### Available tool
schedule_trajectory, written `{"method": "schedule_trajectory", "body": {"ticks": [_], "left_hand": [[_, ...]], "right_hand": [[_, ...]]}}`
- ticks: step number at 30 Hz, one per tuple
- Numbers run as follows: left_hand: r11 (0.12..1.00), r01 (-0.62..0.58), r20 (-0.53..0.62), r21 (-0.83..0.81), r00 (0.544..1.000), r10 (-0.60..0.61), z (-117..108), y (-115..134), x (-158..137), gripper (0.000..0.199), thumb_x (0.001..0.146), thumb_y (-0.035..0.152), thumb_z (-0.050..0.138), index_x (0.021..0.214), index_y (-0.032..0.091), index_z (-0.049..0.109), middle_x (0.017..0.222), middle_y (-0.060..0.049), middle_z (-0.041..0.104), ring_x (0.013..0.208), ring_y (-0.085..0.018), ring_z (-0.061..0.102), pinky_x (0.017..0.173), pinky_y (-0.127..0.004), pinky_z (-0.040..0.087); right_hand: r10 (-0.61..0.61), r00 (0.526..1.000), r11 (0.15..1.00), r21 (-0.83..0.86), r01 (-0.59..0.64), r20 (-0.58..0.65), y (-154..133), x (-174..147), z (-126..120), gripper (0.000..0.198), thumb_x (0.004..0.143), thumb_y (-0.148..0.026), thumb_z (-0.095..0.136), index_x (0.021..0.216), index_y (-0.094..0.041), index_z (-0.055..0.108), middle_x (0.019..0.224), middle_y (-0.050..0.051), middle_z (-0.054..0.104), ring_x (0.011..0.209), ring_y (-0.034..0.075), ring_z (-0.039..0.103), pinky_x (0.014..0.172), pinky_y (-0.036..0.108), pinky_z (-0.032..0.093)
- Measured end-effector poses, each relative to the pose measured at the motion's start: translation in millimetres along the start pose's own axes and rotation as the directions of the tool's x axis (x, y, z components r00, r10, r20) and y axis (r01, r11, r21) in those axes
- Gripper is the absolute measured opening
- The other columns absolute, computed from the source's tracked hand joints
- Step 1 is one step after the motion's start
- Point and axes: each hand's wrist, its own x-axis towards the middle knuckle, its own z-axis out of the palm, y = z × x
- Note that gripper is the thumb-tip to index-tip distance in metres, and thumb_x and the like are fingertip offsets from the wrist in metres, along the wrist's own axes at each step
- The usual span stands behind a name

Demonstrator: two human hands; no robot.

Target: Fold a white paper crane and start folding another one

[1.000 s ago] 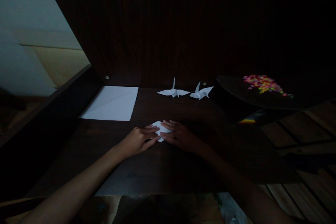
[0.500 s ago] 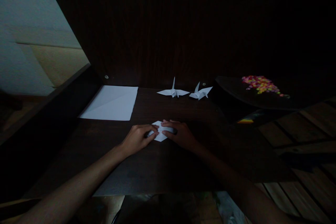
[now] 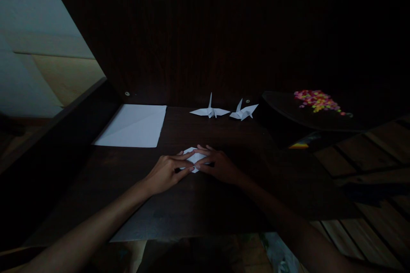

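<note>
A small piece of folded white paper [image 3: 195, 158] lies on the dark wooden desk [image 3: 179, 209], partly covered by fingers from both sides. My left hand [image 3: 165, 172] grips its left side, with thumb and fingertips meeting near the paper's lower middle. From the right, my right hand [image 3: 221, 165] holds the other side, its thumb by the lower middle and its fingers along the upper edge. The two hands' fingertips almost meet over the paper. Beyond them stand two white origami cranes, a left crane [image 3: 210, 112] and a right crane [image 3: 244, 113].
Flat white paper sheets [image 3: 131, 126] lie at the back left, beside a low side panel [image 3: 64, 130]. On a dark raised shelf [image 3: 282, 113] at the right sits a pile of small colourful pieces [image 3: 318, 100]. A dark back panel [image 3: 192, 30] rises behind the desk.
The fingers of both hands have shifted on the folded paper, with the thumbs and index fingers now closer to its lower middle. The whole view has moved slightly.
</note>
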Motion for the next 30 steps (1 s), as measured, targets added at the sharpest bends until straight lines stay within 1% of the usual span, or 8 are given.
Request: {"method": "schedule_trajectory", "body": {"ticks": [2, 5, 10, 12, 16, 19, 22, 30], "left_hand": [[0.999, -0.031, 0.002, 0.02, 1.0, 0.031, -1.2, 1.7, -0.4, 0.025, 0.095, 0.03, 0.052, 0.11, 0.029, 0.071, 0.138, -0.001, 0.054, 0.12, -0.024, 0.058, 0.107, -0.042, 0.045], [0.999, -0.028, -0.013, 0.023, 1.0, 0.028, -0.4, 1.8, 0.2, 0.024, 0.094, 0.029, 0.053, 0.109, 0.03, 0.071, 0.135, 0.0, 0.056, 0.117, -0.024, 0.06, 0.105, -0.041, 0.046], [0.993, 0.112, -0.082, -0.038, 0.99, -0.114, 5.1, -1.0, 3.1, 0.022, 0.093, 0.033, 0.054, 0.09, 0.023, 0.074, 0.111, 0.0, 0.072, 0.104, -0.022, 0.068, 0.098, -0.036, 0.052], [0.99, 0.13, -0.092, -0.052, 0.987, -0.135, 6.5, -1.3, 3.9, 0.024, 0.092, 0.033, 0.054, 0.083, 0.022, 0.073, 0.106, -0.001, 0.074, 0.103, -0.022, 0.069, 0.096, -0.034, 0.053], [0.99, 0.132, -0.14, -0.042, 0.981, -0.137, 7.9, -0.2, 4.6, 0.022, 0.09, 0.033, 0.057, 0.078, 0.021, 0.071, 0.113, -0.002, 0.072, 0.1, -0.022, 0.07, 0.09, -0.033, 0.055], [0.989, 0.147, -0.159, -0.032, 0.976, -0.15, 8.2, 1.4, 5.2, 0.021, 0.088, 0.031, 0.058, 0.075, 0.021, 0.069, 0.11, -0.002, 0.073, 0.094, -0.021, 0.071, 0.086, -0.031, 0.055], [0.99, 0.142, -0.161, -0.024, 0.976, -0.144, 7.9, 2.8, 5.8, 0.017, 0.088, 0.03, 0.057, 0.079, 0.021, 0.069, 0.106, -0.001, 0.074, 0.09, -0.02, 0.072, 0.082, -0.03, 0.056], [0.989, 0.148, -0.169, -0.01, 0.975, -0.148, 9.6, 2.6, 5.4, 0.018, 0.089, 0.029, 0.056, 0.082, 0.02, 0.07, 0.112, -0.003, 0.072, 0.096, -0.02, 0.07, 0.088, -0.032, 0.054]], "right_hand": [[-0.005, 1.0, 1.0, -0.002, 0.005, 0.005, 0.2, -0.3, -0.6, 0.015, 0.086, -0.028, 0.065, 0.096, -0.029, 0.076, 0.135, 0.003, 0.056, 0.131, 0.026, 0.047, 0.112, 0.055, 0.032], [0.002, 1.0, 1.0, 0.021, -0.001, -0.024, 1.1, -0.1, 0.5, 0.014, 0.085, -0.029, 0.065, 0.093, -0.03, 0.076, 0.133, 0.002, 0.058, 0.129, 0.026, 0.049, 0.112, 0.055, 0.033], [0.052, 0.995, 0.995, 0.09, -0.044, -0.08, 1.6, 1.0, 5.1, 0.012, 0.084, -0.027, 0.066, 0.088, -0.028, 0.077, 0.127, 0.004, 0.063, 0.126, 0.026, 0.052, 0.112, 0.054, 0.033], [0.063, 0.994, 0.993, 0.101, -0.053, -0.092, 0.7, 1.4, 6.5, 0.011, 0.084, -0.025, 0.065, 0.086, -0.027, 0.076, 0.125, 0.005, 0.064, 0.126, 0.025, 0.052, 0.112, 0.054, 0.033], [0.11, 0.984, 0.986, 0.137, -0.091, -0.14, -1.7, 1.6, 8.2, 0.005, 0.08, -0.024, 0.068, 0.079, -0.024, 0.073, 0.12, 0.005, 0.068, 0.125, 0.025, 0.053, 0.112, 0.052, 0.033], [0.137, 0.978, 0.98, 0.164, -0.111, -0.155, -3.3, 1.6, 8.7, 0.002, 0.079, -0.023, 0.068, 0.078, -0.023, 0.07, 0.118, 0.005, 0.069, 0.124, 0.025, 0.054, 0.113, 0.052, 0.033], [0.146, 0.976, 0.979, 0.167, -0.118, -0.161, -4.9, 1.9, 9.6, 0.003, 0.079, -0.024, 0.068, 0.076, -0.023, 0.068, 0.118, 0.006, 0.069, 0.124, 0.025, 0.055, 0.113, 0.053, 0.032], [0.139, 0.967, 0.984, 0.139, -0.111, -0.213, -7.3, 2.5, 14.3, 0.006, 0.078, -0.022, 0.066, 0.073, -0.023, 0.063, 0.117, 0.007, 0.07, 0.122, 0.025, 0.057, 0.113, 0.05, 0.033]]}}
